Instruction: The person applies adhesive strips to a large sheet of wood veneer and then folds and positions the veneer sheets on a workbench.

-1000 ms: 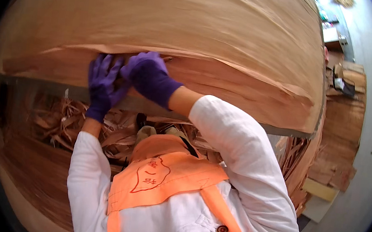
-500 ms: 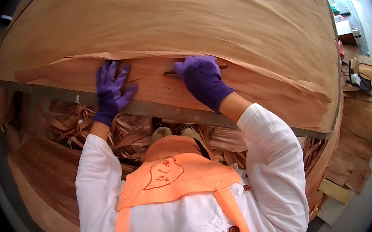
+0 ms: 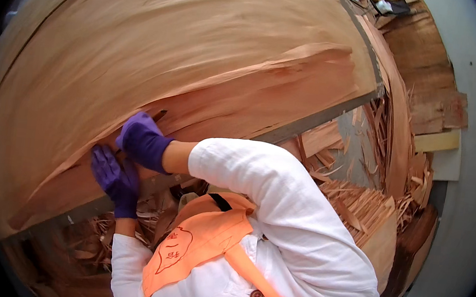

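A wide stack of thin wood veneer sheets (image 3: 162,42) fills the table before me. Along its near side, a reddish veneer strip (image 3: 261,96) lies bare below the wavy edge of the pale top sheet. My right hand (image 3: 141,138), in a purple glove, is closed around a slim knife-like tool (image 3: 161,115) at that edge. Only the tool's brown end shows clearly; its other end is mostly hidden by the hands. Just left of it and close against it, my gloved left hand (image 3: 114,179) lies flat on the veneer, fingers extended.
A grey table edge (image 3: 286,131) runs along the near side. Torn veneer scraps (image 3: 353,210) heap on the floor below and to the right. Brown wood sheets (image 3: 418,63) lie by the right wall, with a black-framed item (image 3: 393,5) at the far right.
My view has turned and shifted along the table. My right hand, with the tool, has moved left along the sheet edge, from well apart to right beside my left hand.
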Demonstrator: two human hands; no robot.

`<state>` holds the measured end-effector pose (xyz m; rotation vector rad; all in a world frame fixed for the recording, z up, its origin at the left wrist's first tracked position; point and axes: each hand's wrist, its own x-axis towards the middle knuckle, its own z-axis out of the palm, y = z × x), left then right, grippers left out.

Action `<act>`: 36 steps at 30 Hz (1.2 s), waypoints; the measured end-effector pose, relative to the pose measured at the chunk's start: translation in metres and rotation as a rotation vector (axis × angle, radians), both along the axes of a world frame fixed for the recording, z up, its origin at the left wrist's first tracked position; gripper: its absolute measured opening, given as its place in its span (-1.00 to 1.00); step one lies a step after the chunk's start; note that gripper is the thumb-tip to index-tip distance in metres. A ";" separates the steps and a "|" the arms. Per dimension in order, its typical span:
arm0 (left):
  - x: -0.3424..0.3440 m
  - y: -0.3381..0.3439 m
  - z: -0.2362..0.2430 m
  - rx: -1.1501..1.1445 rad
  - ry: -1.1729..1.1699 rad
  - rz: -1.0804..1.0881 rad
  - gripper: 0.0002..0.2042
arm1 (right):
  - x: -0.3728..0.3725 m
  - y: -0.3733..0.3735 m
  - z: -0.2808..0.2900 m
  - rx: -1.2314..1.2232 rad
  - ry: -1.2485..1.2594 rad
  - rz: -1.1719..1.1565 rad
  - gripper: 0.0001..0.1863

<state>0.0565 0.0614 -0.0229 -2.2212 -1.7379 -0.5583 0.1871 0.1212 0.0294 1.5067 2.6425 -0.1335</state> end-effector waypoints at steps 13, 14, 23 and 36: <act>-0.008 -0.001 -0.004 -0.101 0.143 -0.014 -0.50 | 0.041 0.009 -0.010 0.134 0.058 -0.014 -0.86; -0.009 -0.001 -0.004 -0.102 0.139 -0.022 -0.50 | 0.051 0.011 -0.009 0.101 0.035 -0.002 -0.86; -0.009 -0.002 -0.001 -0.096 0.142 -0.021 -0.53 | 0.129 0.020 0.021 -0.133 -0.052 -0.063 -0.85; -0.018 -0.001 -0.025 -0.139 -0.254 -0.087 -0.53 | 0.269 -0.004 0.020 0.172 -0.155 -0.041 -0.92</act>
